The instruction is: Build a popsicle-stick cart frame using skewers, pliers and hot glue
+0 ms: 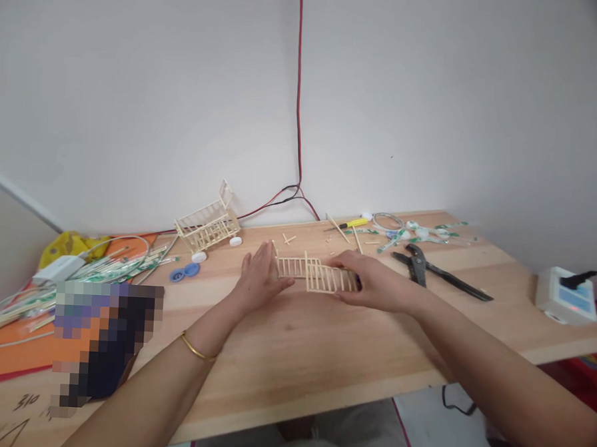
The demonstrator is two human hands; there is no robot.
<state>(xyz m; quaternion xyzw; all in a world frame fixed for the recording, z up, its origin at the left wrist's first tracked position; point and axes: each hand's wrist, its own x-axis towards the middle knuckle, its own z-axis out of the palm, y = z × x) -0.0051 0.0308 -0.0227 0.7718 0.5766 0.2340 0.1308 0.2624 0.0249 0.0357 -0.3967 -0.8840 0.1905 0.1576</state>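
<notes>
Two small ladder-like frames of thin wooden sticks (pixel 320 274) lie on the wooden table (pixel 292 350), joined at an angle. My left hand (pixel 260 276) rests flat against the left end of the frames, fingers stretched out and together. My right hand (pixel 370 280) curls over the right end, with its fingers pinching the frame's edge. A gold bangle (pixel 196 349) sits on my left wrist.
A small stick-built cart (pixel 209 224) stands at the back left by white and blue bottle caps (pixel 184 272). Black pliers (pixel 439 272), a yellow screwdriver (pixel 354 223) and wrappers lie at the right. A white device (pixel 565 295) sits at the far right. Packaged sticks (pixel 101 266) lie at the left.
</notes>
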